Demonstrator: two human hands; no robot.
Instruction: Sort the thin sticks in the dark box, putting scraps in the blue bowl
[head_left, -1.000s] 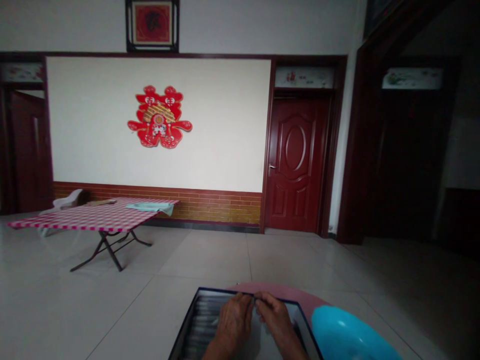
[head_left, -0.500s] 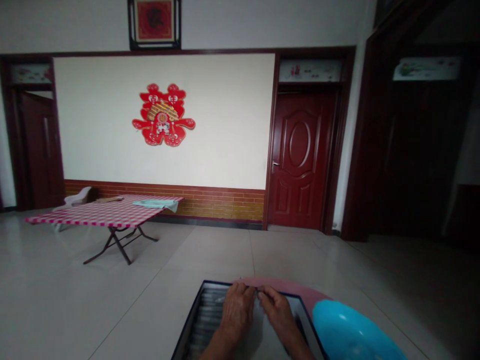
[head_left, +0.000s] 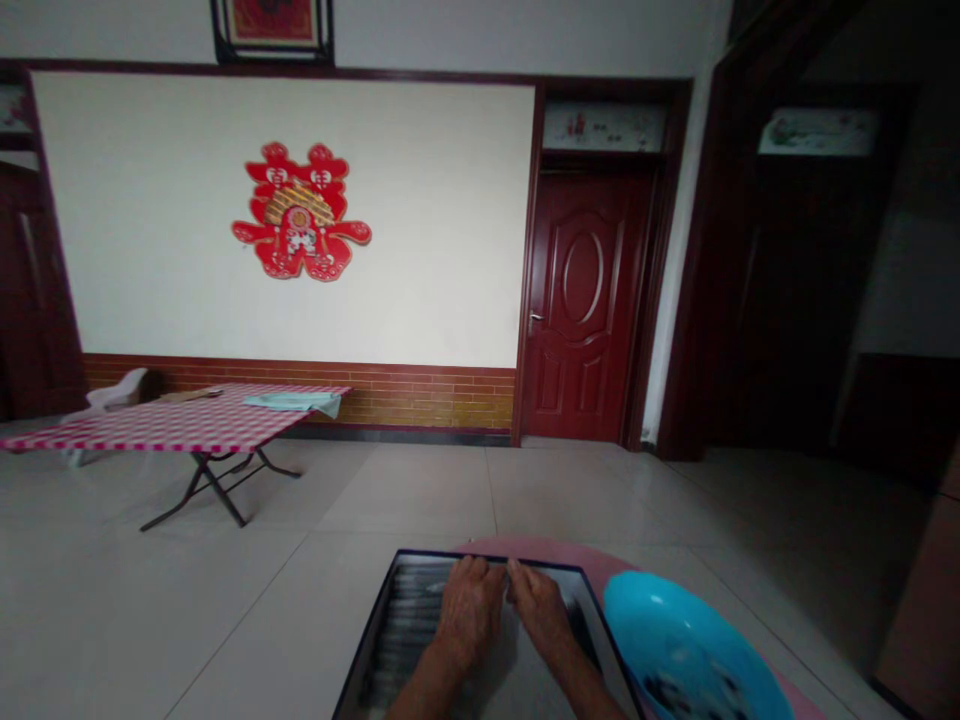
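Observation:
A shallow tray with a dark blue rim [head_left: 420, 553] lies at the bottom of the head view. Both hands are inside it, close together near its far edge. My left hand [head_left: 471, 612] has its fingers curled and pressed together. My right hand [head_left: 540, 608] is also closed, thumb and forefinger pinching beside the left fingertips. Whatever sits between them is too small to make out. Along the tray's left side lie several slim grey strips [head_left: 412, 620] in rows. The tray's pale bottom shows between my forearms.
Right of the tray, a blue basin [head_left: 667, 610] holds dark and whitish things, too blurred to name. Both rest on a round pink surface [head_left: 555, 550]. Farther left stands a folding table [head_left: 180, 425] with a checked cover and a pale green cloth [head_left: 296, 402]. A red door [head_left: 577, 300] is behind.
The view has tilted down and turned slightly right, so more of the basin's contents shows. My hands stay close together at the tray's far end, fingers still closed.

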